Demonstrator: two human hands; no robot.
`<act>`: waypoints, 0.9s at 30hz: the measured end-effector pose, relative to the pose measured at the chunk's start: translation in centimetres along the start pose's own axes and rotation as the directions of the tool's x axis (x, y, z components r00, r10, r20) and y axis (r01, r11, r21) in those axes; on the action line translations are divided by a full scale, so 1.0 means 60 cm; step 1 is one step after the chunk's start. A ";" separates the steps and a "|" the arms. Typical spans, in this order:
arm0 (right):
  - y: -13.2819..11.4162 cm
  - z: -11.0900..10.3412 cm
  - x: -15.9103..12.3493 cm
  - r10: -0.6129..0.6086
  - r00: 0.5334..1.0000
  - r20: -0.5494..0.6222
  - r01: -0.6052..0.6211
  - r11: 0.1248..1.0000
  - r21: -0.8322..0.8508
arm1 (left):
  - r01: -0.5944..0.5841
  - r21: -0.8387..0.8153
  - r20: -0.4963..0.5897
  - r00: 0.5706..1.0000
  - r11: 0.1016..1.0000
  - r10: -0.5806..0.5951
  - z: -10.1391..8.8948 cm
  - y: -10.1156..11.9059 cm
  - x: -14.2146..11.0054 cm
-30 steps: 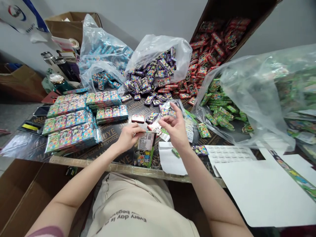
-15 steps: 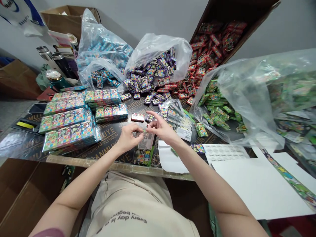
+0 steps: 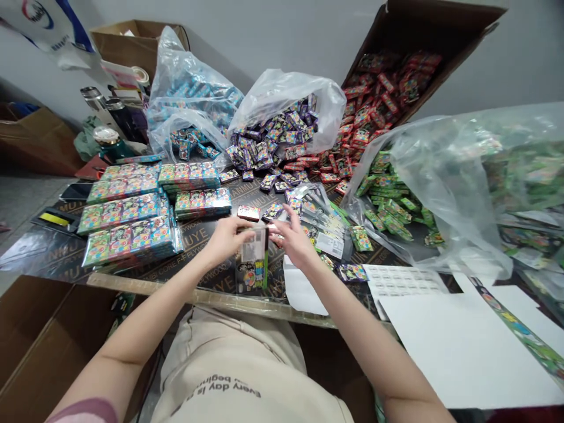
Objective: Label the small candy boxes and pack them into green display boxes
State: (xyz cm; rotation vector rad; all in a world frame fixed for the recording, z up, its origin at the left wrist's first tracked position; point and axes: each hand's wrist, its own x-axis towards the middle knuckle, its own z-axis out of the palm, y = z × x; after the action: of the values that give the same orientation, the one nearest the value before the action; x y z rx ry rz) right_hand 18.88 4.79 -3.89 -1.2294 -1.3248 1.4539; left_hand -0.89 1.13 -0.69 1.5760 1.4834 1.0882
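Note:
My left hand [image 3: 227,239] and my right hand [image 3: 294,242] both grip the top of a tall clear packet [image 3: 252,261] with a white label and a green printed bottom, held upright over the table's front edge. The fingers of both hands are closed on its upper end. A small red packet [image 3: 248,212] and a purple one [image 3: 273,210] lie on the table just behind my hands. A heap of clear empty sleeves [image 3: 318,217] lies beside my right hand.
Stacks of filled packs [image 3: 127,226] sit at the left. Bags of blue [image 3: 190,111], purple [image 3: 282,132] and green [image 3: 396,200] small packets and a carton of red ones [image 3: 379,100] stand behind. White label sheets [image 3: 458,346] lie right. An open carton [image 3: 39,341] stands low left.
My right hand has come in from the sleeve heap to the top of the packet. The packet now stands more upright between both hands.

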 end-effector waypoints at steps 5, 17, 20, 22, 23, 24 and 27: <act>0.050 -0.001 -0.037 -0.073 0.985 -0.159 0.077 0.997 0.016 | 0.006 -0.477 -0.357 0.913 0.879 -0.199 -0.052 -0.032 -0.002; -0.052 -0.002 -0.042 -0.308 0.949 0.061 0.314 0.937 -0.154 | -0.118 0.036 -0.251 0.960 0.992 0.123 -0.020 -0.018 -0.079; -0.063 0.012 -0.041 -0.294 0.916 0.273 0.366 0.890 -0.271 | -0.233 0.018 -0.123 0.965 0.972 0.233 -0.017 0.018 -0.060; -0.054 0.023 -0.043 -0.298 0.911 0.285 0.369 0.897 -0.243 | -0.173 -0.060 -0.089 0.982 0.983 0.167 -0.012 0.025 -0.051; -0.049 0.027 -0.045 -0.306 0.919 0.249 0.358 0.911 -0.203 | -0.117 -0.108 -0.084 0.991 0.987 0.108 -0.009 0.025 -0.048; -0.043 0.030 -0.048 -0.310 0.930 0.199 0.343 0.925 -0.162 | -0.059 -0.155 -0.082 0.996 0.986 0.046 -0.007 0.023 -0.047; -0.033 0.031 -0.060 -0.293 0.953 0.078 0.299 0.950 -0.092 | 0.072 -0.253 -0.030 0.996 0.965 -0.082 -0.008 0.023 -0.046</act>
State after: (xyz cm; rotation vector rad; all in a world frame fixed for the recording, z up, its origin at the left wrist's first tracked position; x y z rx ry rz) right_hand 17.68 1.18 -1.45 -1.0022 -1.5697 1.2312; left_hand -0.72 -1.75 0.46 1.3170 1.3605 1.2171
